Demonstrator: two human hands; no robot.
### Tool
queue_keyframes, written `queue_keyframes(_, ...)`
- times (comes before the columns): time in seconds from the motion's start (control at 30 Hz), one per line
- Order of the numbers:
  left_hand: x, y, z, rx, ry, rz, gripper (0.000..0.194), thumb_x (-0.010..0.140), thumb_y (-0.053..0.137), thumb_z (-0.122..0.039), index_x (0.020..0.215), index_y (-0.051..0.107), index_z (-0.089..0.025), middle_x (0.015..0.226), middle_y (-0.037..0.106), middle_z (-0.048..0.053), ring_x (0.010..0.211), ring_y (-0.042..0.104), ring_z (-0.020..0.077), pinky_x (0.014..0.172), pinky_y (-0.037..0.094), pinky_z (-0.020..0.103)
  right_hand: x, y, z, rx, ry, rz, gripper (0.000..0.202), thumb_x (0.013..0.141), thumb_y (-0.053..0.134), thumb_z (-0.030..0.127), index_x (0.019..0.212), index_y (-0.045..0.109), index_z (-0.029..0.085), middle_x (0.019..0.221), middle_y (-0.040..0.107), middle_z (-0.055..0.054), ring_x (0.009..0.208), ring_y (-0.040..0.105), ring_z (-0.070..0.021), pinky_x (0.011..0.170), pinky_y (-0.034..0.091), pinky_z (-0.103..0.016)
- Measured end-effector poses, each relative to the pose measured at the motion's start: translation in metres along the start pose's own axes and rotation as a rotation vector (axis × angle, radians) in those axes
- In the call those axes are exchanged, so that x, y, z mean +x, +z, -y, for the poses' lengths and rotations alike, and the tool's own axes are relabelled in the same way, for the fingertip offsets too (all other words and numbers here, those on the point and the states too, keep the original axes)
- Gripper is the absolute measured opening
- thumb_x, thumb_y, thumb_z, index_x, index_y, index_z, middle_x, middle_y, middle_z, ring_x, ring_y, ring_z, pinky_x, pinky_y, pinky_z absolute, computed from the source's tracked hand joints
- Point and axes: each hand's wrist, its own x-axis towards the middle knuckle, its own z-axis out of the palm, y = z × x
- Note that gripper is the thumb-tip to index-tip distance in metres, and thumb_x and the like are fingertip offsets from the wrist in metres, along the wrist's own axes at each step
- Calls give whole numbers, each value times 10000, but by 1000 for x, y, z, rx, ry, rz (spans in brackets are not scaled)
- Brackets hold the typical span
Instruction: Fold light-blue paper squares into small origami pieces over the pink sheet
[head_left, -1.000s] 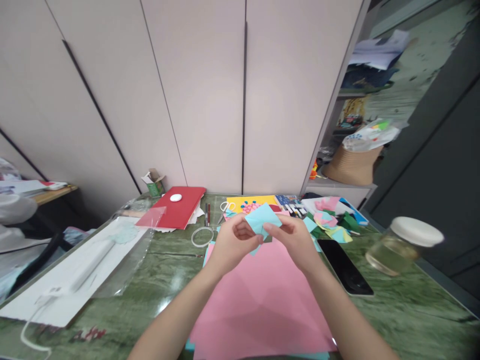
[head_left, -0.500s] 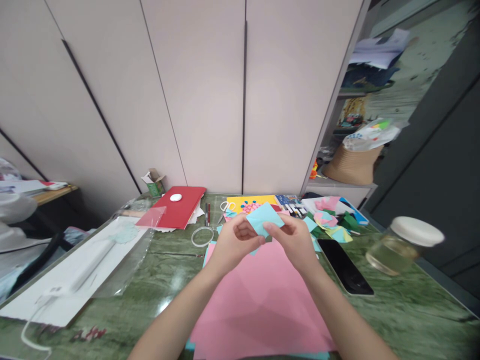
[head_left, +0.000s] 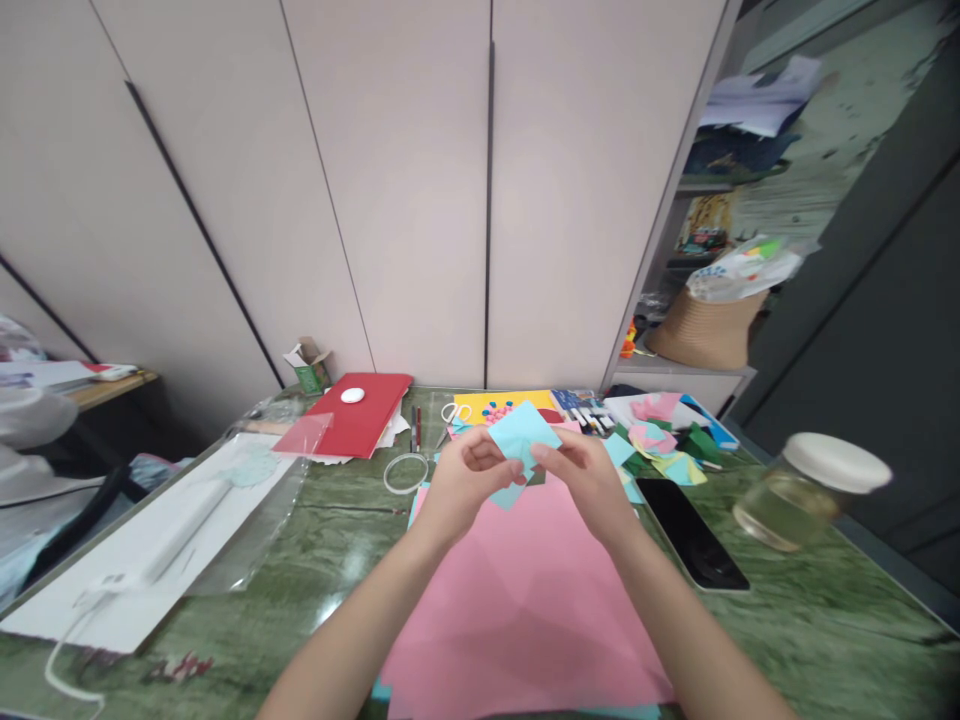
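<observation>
A small light-blue sheet of paper [head_left: 523,428] is held up between both hands, one corner pointing away from me. My left hand [head_left: 469,485] pinches its lower left edge between thumb and fingers. My right hand [head_left: 589,480] grips the lower right edge, its thumb lying on the paper's face. Below the fingers another light-blue flap [head_left: 508,496] shows; whether it belongs to the same piece I cannot tell. Under both hands lies a large pink sheet [head_left: 532,610], with blue sheet edges peeking out beneath it.
On the green marbled table [head_left: 315,560], a phone [head_left: 694,535] and a lidded jar [head_left: 806,495] stand to the right. Paper scraps [head_left: 664,450], white-handled scissors [head_left: 454,412] and a ring [head_left: 406,474] lie behind the hands. A red folder [head_left: 360,420] is at the back left.
The blue paper has shifted slightly left and turned a little in my fingers. More of the lower blue flap shows below my hands.
</observation>
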Motion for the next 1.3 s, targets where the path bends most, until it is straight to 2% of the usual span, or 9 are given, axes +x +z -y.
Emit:
queue_keyframes(0.13,0,-1,1,-28,30,2,183,655,688,-195,814,611,-151,711,645,13,625,590,120,607,456,242,0,-2,-2,-4,-13,24,193,784,562,332,710,609,160,652,581,-10,649,541,-161,611,434,-277)
queue_keyframes(0.53,0,-1,4,8,53,-1,259,656,694,-178,896,599,-153,743,621,27,748,591,156,687,471,277,-1,-4,-4,-112,0,-47,162,766,588,303,689,585,160,674,563,-14,651,512,-158,601,424,-279)
queue_keyframes(0.63,0,-1,4,21,57,1,243,665,678,-157,891,589,-152,732,608,19,745,586,149,687,469,273,0,-6,-3,-106,15,-37,162,759,597,305,689,589,159,654,547,-4,638,505,-150,590,412,-264)
queue_keyframes(0.73,0,1,3,63,35,17,215,657,664,-123,852,577,-146,748,609,20,712,574,130,664,462,256,1,-8,0,-69,-9,4,145,774,577,301,745,605,162,719,583,-15,709,528,-160,641,415,-262)
queue_keyframes(0.83,-1,3,1,95,7,20,203,645,655,-105,820,559,-145,750,607,18,684,562,116,644,456,248,2,-8,1,-43,-4,-12,135,769,580,289,731,599,162,723,595,-16,718,535,-162,646,417,-257)
queue_keyframes(0.93,-1,4,0,83,-2,33,214,643,647,-100,826,547,-149,738,594,10,699,565,123,653,459,261,2,-6,0,-60,7,-19,114,774,568,268,734,590,163,727,584,-12,706,527,-156,634,415,-253)
queue_keyframes(1.13,-2,6,-1,60,-14,60,226,634,651,-98,830,547,-140,718,585,9,681,560,128,629,455,267,2,-4,-3,-99,-64,-19,48,786,532,205,770,564,173,749,555,-1,742,507,-151,670,403,-251)
queue_keyframes(1.3,-1,3,4,-1,-6,71,240,645,655,-95,860,562,-145,744,589,15,718,565,134,649,448,261,1,-5,-3,-129,-23,-26,100,802,528,255,760,562,171,723,532,2,703,495,-145,630,399,-249)
